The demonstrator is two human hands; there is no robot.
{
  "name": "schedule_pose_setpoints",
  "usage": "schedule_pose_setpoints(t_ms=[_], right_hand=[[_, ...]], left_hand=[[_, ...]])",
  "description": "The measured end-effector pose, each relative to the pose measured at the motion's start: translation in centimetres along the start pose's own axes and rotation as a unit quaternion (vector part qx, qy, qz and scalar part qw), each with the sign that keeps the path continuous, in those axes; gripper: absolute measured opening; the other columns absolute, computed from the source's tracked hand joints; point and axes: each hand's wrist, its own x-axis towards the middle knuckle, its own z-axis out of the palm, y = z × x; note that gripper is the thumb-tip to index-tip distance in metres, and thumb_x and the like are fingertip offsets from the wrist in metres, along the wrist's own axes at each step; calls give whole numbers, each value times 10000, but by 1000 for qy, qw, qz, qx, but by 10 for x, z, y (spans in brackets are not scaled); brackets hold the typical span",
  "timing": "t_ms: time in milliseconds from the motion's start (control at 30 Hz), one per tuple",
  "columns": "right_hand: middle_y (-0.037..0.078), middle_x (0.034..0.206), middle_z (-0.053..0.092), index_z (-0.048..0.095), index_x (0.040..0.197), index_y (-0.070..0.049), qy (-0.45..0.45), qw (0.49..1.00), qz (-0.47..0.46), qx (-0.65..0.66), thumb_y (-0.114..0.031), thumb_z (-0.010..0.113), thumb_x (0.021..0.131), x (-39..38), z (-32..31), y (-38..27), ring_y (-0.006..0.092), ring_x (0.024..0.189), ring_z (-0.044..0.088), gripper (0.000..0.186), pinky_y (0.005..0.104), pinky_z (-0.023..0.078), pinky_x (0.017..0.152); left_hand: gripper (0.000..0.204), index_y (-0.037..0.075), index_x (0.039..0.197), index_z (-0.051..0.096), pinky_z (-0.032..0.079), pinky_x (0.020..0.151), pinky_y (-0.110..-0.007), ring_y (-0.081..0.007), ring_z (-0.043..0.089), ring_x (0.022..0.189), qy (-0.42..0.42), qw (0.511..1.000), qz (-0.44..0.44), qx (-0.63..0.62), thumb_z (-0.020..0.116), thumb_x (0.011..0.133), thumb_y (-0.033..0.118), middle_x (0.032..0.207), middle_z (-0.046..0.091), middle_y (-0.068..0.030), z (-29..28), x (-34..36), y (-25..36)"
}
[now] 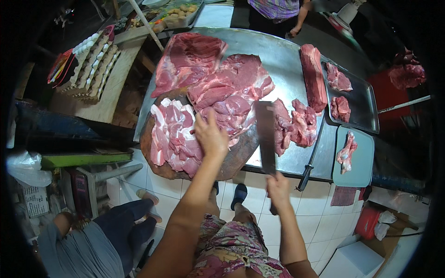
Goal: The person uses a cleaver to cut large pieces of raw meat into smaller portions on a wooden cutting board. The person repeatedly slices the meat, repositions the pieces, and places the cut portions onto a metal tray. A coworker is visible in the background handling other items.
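My right hand [278, 191] is closed round the handle of a big broad-bladed cleaver [265, 134], its dark blade pointing away from me and raised over the right edge of the round wooden chopping board [238, 164]. My left hand [213, 138] rests with fingers apart where a heap of cut meat slices [172, 134] meets a large piece of raw meat [232, 113]; its fingertips touch the meat. The slices lie on the board's left side, red with white fat. The large piece reaches from the board onto the metal table [278, 53].
A meat slab [187, 58] lies at the back left. Right of the cleaver are meat chunks [303, 123], a long loin [314, 76], a sharpening steel [311, 155], a metal tray [361, 104] and a green tray [357, 160] with a bone. Other people stand across the table and at lower left.
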Motion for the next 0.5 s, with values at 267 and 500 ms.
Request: schedule_pose_setpoints(t_ms=[267, 500], right_hand=[[281, 630, 559, 564, 803, 76, -46, 958, -201, -197, -212, 537, 892, 47, 74, -9, 385, 559, 588, 303, 447, 473, 582], [118, 594, 580, 589, 921, 53, -53, 976, -211, 22, -121, 518, 913, 6, 54, -81, 212, 503, 563, 188, 335, 463, 512]], left_hand=[[630, 58, 1285, 437, 491, 848, -392, -318, 642, 936, -135, 970, -84, -184, 703, 716, 29, 1005, 635, -208, -7, 0, -64], [442, 57, 1101, 480, 462, 840, -359, -265, 562, 918, -63, 955, -24, -288, 690, 714, 23, 965, 557, -124, -9, -11, -72]])
